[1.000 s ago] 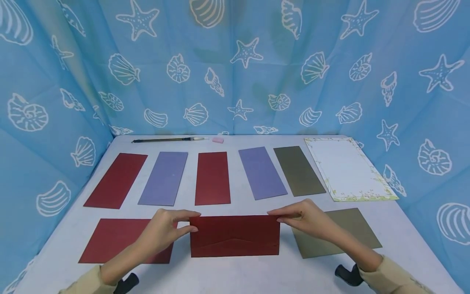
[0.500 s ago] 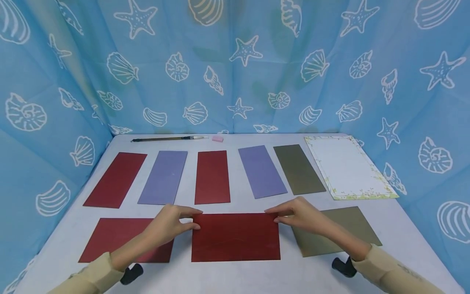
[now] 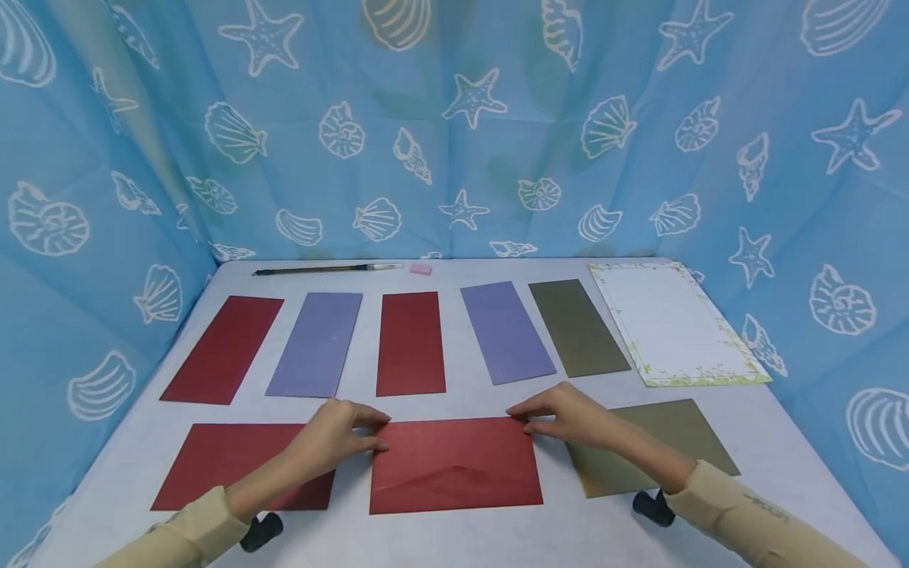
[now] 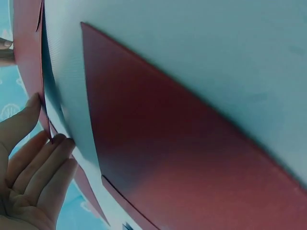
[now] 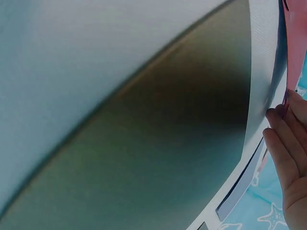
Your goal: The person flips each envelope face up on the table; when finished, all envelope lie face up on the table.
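A red envelope (image 3: 456, 467) with a flap line across its lower part is held at the front middle of the table. My left hand (image 3: 334, 434) pinches its upper left corner between thumb and fingers, as the left wrist view also shows. At the upper right corner, my right hand (image 3: 568, 418) pinches it the same way. Under the left forearm lies another red envelope (image 3: 220, 461), partly covered. An olive envelope (image 3: 675, 442) lies under the right forearm.
Behind are two red envelopes (image 3: 223, 347) (image 3: 410, 343), two purple ones (image 3: 316, 343) (image 3: 507, 331) and an olive one (image 3: 578, 327). A brush (image 3: 319, 269) and a pink eraser (image 3: 420, 269) lie at the back edge. White bordered paper (image 3: 675, 323) is at right.
The held red envelope has tilted from steep to flatter, its lower edge coming toward me, and its face looks brighter. Both hands keep their pinch and have shifted slightly inward.
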A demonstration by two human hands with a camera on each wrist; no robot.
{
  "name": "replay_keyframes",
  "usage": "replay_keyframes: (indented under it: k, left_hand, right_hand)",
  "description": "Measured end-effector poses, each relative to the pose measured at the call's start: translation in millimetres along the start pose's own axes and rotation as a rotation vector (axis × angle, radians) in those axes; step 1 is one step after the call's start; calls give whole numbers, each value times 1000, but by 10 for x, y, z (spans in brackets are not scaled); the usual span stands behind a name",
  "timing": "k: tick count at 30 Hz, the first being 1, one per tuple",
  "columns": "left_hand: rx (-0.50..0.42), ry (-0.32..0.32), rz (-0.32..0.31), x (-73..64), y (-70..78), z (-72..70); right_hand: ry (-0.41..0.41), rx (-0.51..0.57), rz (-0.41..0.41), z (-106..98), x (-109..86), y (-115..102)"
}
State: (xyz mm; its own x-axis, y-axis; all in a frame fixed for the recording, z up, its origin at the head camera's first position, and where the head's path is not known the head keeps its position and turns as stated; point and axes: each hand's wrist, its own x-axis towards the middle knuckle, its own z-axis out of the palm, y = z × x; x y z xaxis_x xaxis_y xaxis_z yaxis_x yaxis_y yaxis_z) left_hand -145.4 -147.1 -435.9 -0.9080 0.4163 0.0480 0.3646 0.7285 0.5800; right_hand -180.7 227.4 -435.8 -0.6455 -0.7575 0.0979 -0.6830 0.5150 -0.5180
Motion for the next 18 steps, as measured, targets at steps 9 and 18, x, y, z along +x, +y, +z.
replay_keyframes:
  k: [9,18]
  left_hand:
    - [61,12,-8,-10,22,36]
    - [203,-73,193,-147,173,-16]
  right_hand:
    - [-17,-9,17,22,-37,-30]
    - [-164,-37,42,-46,-149,-238]
